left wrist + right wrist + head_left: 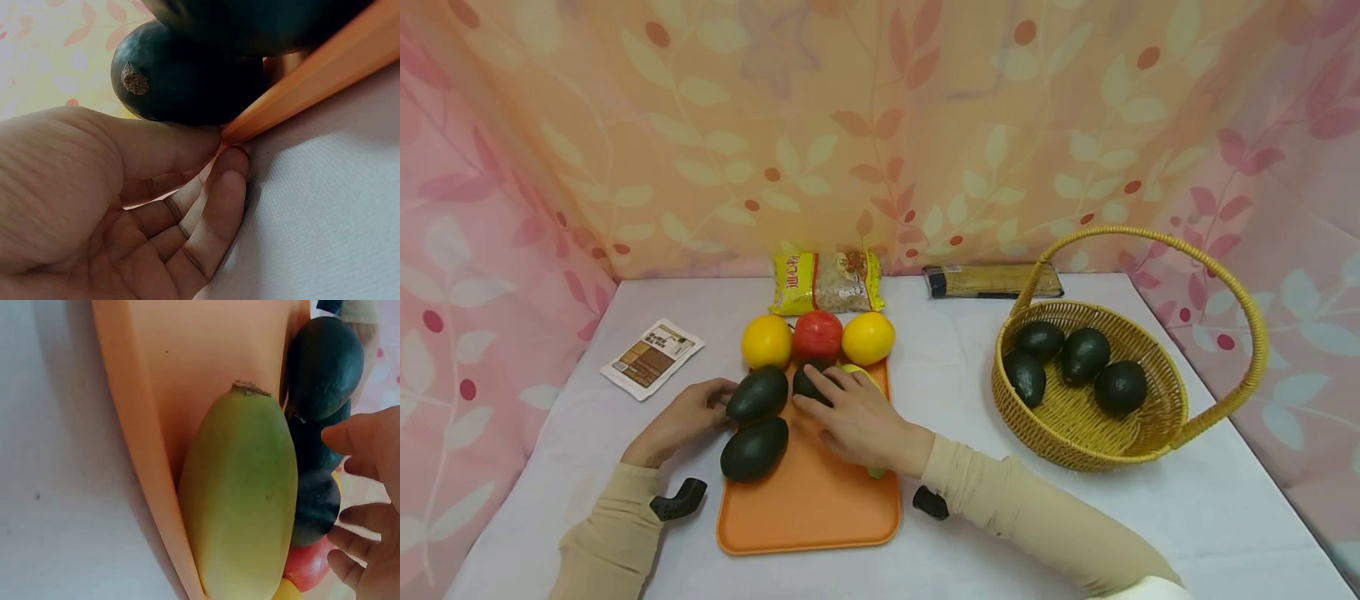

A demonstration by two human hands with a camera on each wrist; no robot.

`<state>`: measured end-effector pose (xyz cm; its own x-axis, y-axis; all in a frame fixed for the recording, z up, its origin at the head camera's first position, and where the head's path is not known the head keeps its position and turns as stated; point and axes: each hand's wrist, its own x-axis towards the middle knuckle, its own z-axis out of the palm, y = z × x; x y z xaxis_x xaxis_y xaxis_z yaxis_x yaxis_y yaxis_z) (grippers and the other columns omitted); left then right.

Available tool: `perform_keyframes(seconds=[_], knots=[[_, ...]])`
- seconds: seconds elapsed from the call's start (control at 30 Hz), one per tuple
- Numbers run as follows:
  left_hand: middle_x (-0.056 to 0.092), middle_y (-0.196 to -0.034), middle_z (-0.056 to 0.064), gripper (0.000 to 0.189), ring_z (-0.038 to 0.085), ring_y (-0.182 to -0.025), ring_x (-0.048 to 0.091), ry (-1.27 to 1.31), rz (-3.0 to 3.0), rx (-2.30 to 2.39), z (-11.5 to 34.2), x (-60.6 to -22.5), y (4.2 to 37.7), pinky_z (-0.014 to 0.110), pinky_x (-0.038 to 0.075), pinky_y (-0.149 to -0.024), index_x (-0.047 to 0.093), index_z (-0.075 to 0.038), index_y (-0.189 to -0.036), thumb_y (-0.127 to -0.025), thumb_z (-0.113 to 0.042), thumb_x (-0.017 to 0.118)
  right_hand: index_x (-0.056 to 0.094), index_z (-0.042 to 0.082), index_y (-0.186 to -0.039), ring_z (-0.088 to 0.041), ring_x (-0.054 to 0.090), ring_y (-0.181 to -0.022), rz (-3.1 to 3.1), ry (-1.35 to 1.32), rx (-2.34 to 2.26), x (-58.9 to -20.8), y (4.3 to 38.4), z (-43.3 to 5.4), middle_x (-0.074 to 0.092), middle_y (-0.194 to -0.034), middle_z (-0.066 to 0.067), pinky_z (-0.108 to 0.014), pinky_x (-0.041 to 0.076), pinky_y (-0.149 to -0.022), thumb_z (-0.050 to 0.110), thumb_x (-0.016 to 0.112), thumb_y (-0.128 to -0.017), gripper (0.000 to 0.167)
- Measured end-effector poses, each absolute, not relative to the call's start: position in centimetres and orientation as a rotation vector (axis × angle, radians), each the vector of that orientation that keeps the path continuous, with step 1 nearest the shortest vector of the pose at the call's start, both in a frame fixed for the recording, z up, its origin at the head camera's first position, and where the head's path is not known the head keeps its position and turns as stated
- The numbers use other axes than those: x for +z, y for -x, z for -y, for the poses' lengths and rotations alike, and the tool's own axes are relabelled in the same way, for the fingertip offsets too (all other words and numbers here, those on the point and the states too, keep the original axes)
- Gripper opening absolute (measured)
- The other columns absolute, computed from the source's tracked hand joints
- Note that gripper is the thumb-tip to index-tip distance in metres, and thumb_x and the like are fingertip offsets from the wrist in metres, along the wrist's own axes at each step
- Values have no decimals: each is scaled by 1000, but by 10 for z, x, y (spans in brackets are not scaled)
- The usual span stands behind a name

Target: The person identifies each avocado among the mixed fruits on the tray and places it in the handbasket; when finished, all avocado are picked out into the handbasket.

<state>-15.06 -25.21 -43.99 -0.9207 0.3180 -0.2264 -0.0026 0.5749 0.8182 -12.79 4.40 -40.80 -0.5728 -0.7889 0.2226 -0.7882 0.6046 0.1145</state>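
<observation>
On the orange tray [808, 521] lie two dark avocados [755, 450] at its left side and a third avocado [805, 385] under my right fingers. My left hand [683, 417] pinches the tray's left rim, with the thumb tip on the edge and fingers below, as the left wrist view shows. My right hand [868, 423] reaches over the tray with its fingers spread and loosely bent at the third avocado; firm contact cannot be told. Beneath that hand lies a green-yellow papaya-like fruit [244, 494] along the right rim, mostly hidden in the head view.
A yellow round fruit [767, 342], a red apple [817, 336] and a lemon [868, 338] line the tray's far end. Behind them lies a pasta bag [829, 283]. A wicker basket [1037, 429] with several avocados stands right. A white-brown packet [652, 358] lies left, a long package [992, 281] behind.
</observation>
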Motion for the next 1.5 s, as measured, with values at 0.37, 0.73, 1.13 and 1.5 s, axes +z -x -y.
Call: perform_keyframes(seconds=[0.37,0.73,1.13,1.5], knots=[[68,-99,15,44,16,-83,62,-257,-2451,1295,252,-441,150,24,52,-70,51,11,-128,-85,0,57,58,22,-135,-29,50,-121,2602,-1269,20,-405,129,-54,51,-143,-12,-40,44,-99,35,70,-87,51],[68,-97,14,43,15,-81,62,-247,-2459,1285,254,-441,151,25,53,-70,51,11,-127,-85,1,55,55,23,-136,-26,47,-125,2662,-1412,142,-401,125,-65,49,-135,-15,-41,43,-106,41,80,-77,67],[68,-96,14,43,18,-83,61,-222,-2467,1266,253,-442,153,24,52,-71,52,9,-127,-86,-1,56,51,25,-134,-27,48,-120,2679,-1366,63,-406,115,-59,52,-135,-8,-42,42,-102,49,81,-73,72],[68,-95,13,43,18,-83,61,-221,-2464,1273,253,-441,152,24,51,-70,52,9,-127,-85,0,57,49,22,-138,-28,46,-128,2713,-1339,332,-393,117,-70,49,-141,-12,-46,39,-109,50,78,-76,74]])
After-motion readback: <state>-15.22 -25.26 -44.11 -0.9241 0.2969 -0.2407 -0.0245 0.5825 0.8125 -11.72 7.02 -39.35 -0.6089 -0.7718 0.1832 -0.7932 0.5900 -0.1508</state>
